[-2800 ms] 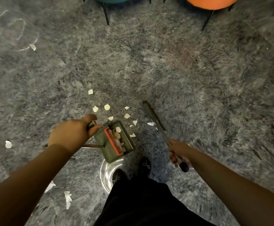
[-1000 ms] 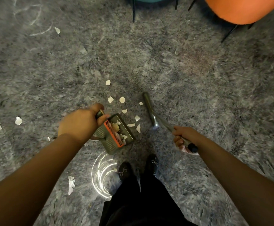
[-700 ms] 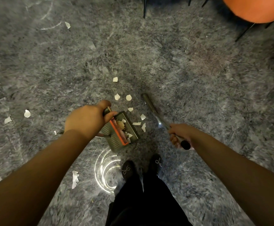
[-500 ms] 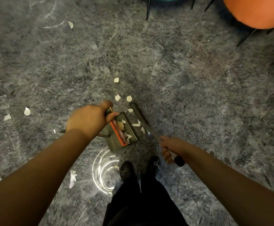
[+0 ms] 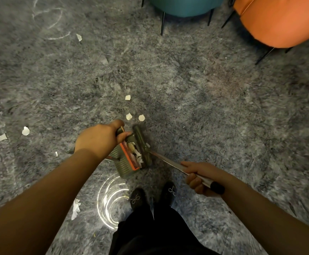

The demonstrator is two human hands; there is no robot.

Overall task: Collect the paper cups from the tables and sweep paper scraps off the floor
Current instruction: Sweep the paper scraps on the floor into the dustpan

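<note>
A green dustpan (image 5: 124,165) with an orange comb strip sits on the grey carpet just ahead of my feet, with white paper scraps inside. My left hand (image 5: 98,138) grips its upright handle. My right hand (image 5: 198,176) grips the metal broom handle (image 5: 170,161), and the dark broom head (image 5: 140,142) lies against the dustpan's mouth. Loose paper scraps (image 5: 133,117) lie on the carpet just beyond the pan, and more scraps (image 5: 25,130) are scattered to the left. No paper cups are in view.
A teal chair (image 5: 183,5) and an orange chair (image 5: 278,21) on thin black legs stand at the far edge. A bright ring of reflected light (image 5: 111,199) lies by my black shoes (image 5: 137,198). Another torn scrap (image 5: 75,208) lies near left.
The broom head has swept left from the open carpet up against the dustpan's mouth, pushing several scraps into the pan. My left hand kept the dustpan in place.
</note>
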